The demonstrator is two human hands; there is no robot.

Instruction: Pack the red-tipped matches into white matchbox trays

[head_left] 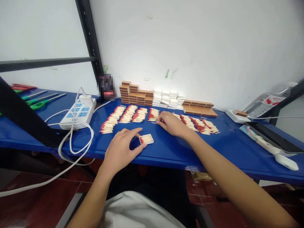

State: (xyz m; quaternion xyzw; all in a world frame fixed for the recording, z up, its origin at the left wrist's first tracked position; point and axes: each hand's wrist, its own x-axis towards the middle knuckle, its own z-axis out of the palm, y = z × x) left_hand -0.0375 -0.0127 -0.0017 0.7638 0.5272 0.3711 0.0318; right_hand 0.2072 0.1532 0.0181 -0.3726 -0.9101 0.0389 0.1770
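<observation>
Tray: matchbox tray, near-centre tabletop — light, crushable card; hold its long sides.
Left hand: fingers pinch the tray's left end.
Right hand: fingers curled over matches — grip unclear.

A small hand-packing workshop: a blue metal desk against a bare white wall carries rows of red-tipped wooden matches, stacked brown cardboard matchbox sleeves and green-handled screwdrivers.

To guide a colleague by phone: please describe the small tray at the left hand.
On the blue table, loose matches lie in a long row. In front of them, by the left hand, sits one small white tray. Unlike the stacked boxes behind, it lies alone, open, with matches inside.
</observation>
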